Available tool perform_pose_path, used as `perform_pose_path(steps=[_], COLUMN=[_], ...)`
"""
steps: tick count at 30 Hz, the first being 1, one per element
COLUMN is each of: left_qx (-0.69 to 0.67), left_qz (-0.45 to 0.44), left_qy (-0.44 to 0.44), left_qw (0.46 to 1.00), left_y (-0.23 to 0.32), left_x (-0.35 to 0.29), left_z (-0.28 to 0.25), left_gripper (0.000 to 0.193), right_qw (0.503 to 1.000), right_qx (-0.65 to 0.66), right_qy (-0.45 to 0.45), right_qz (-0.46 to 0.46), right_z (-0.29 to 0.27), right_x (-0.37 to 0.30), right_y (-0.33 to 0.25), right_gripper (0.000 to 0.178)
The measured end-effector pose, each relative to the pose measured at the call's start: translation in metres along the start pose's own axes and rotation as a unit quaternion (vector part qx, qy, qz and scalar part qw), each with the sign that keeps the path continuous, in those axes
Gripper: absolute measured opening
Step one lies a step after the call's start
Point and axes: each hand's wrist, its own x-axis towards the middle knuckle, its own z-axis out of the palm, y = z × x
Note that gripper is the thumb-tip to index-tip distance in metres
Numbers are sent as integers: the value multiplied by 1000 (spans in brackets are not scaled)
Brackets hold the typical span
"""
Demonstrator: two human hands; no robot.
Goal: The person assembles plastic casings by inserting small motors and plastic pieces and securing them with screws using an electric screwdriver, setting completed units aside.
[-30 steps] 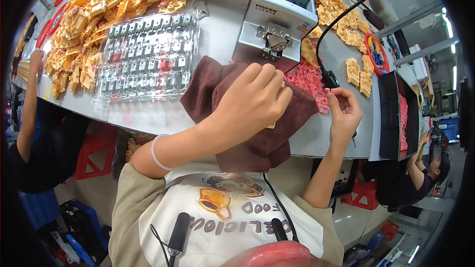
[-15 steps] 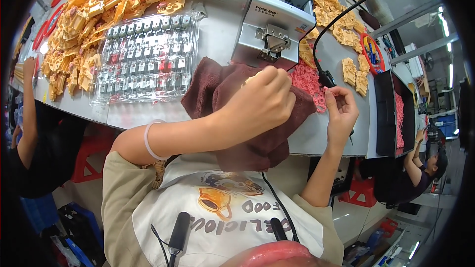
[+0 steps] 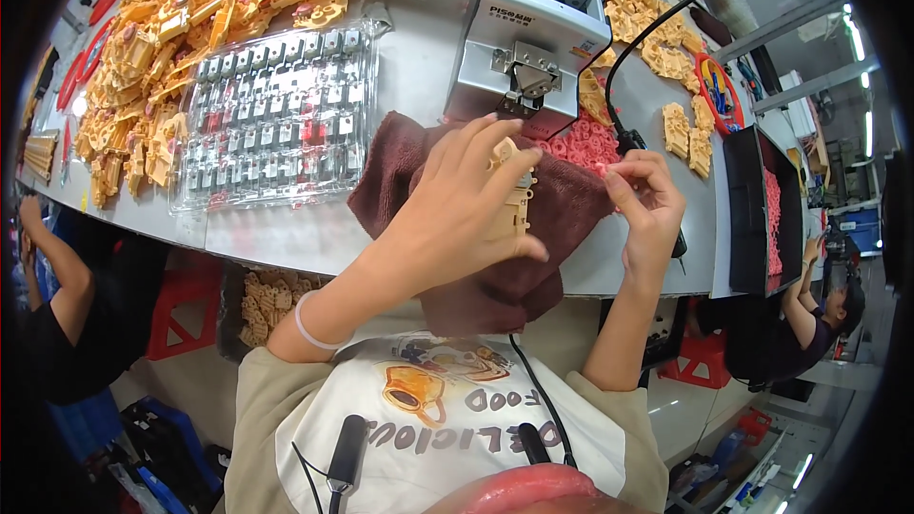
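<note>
Gray workbench [image 3: 419, 57]: half-open left hand [image 3: 452, 195] spans tan plastic housing [image 3: 515, 211]; right hand [image 3: 652, 202] pinches tiny pink part [image 3: 605, 170], which slack grip could drop.

beige sleeves [image 3: 262, 409], white printed shirt front [image 3: 433, 424], pale left-forearm band [image 3: 303, 326].

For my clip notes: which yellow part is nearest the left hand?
The yellow part over the brown cloth, framed by the left hand's thumb and fingers; the other yellow parts lie away from the cloth.
</note>
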Motion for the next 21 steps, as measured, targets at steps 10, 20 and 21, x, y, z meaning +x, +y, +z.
perform_pose_path(steps=[10, 20, 21], left_qx=[-95, -88, -95], left_qz=[-27, -17, -15], left_qy=[7, 29, 25], left_qw=[995, 996, 995], left_y=[-8, -10, -11], left_x=[-2, -1, -1], left_z=[7, 13, 14], left_gripper=[100, 99, 99], right_qw=[990, 915, 916], right_qx=[33, -250, -238], right_qy=[-131, -77, -86], right_qz=[-26, -308, -310], right_z=[60, 56, 57], right_x=[-2, -5, -5], right_y=[-6, -7, -7], right_gripper=[12, 21, 20])
